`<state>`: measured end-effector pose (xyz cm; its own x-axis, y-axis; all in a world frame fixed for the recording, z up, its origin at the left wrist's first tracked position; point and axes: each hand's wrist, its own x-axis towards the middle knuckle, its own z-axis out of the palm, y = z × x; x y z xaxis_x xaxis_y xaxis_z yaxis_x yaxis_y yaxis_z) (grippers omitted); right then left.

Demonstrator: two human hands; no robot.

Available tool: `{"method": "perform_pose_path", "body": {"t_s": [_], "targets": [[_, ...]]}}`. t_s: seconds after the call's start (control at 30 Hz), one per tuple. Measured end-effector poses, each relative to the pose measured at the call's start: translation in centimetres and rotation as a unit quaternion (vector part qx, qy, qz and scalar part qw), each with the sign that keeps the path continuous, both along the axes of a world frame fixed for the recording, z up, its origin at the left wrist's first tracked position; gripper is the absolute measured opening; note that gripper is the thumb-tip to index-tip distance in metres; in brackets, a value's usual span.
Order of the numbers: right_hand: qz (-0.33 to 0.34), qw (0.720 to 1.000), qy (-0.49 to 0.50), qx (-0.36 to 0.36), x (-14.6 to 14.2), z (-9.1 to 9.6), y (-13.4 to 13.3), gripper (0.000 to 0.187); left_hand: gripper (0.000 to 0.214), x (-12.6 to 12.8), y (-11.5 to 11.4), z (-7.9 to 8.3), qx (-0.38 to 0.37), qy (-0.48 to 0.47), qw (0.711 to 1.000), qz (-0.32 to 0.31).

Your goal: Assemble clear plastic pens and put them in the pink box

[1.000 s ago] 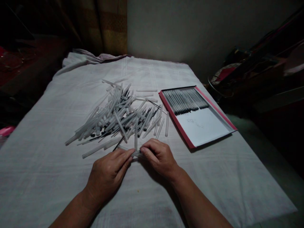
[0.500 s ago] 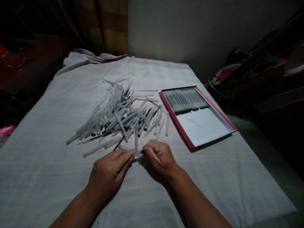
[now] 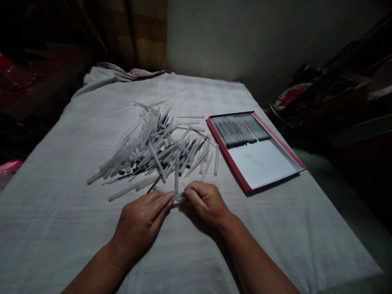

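Between my two hands runs a translucent pen barrel point(image 3: 179, 197), lying roughly level just above the cloth. My left hand point(image 3: 142, 218) pinches one end with its fingers stretched together. My right hand point(image 3: 206, 202) is curled around the other end, so that end is hidden. Just beyond my fingers spreads a loose pile of clear pen barrels point(image 3: 147, 143), mixed with thin dark refills point(image 3: 165, 153). One upright-lying barrel point(image 3: 177, 171) points from the pile toward my left fingertips.
Right of the pile lies a shallow red-edged box point(image 3: 229, 161) with a white inside. A row of pens point(image 3: 240, 130) with dark ends fills its far part. A white cloth point(image 3: 183, 261) covers the table. Behind stand a grey wall point(image 3: 226, 41) and a curtain point(image 3: 150, 32).
The dark bit at my right fingertips shows less now, and the gap between my hands looks slightly smaller. The view has shifted a little; the pile and box are unchanged.
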<state>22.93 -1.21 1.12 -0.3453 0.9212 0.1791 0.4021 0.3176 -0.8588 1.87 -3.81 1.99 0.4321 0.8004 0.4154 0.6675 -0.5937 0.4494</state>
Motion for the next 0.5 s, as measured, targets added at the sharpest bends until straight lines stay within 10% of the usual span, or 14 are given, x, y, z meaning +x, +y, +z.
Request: {"method": "perform_pose_path", "body": {"t_s": [0.5], "targets": [[0.013,0.998,0.025,-0.060,0.18,0.51,-0.03,0.011,0.026,-0.11,0.04,-0.11,-0.015,0.000,1.000,0.010]]}}
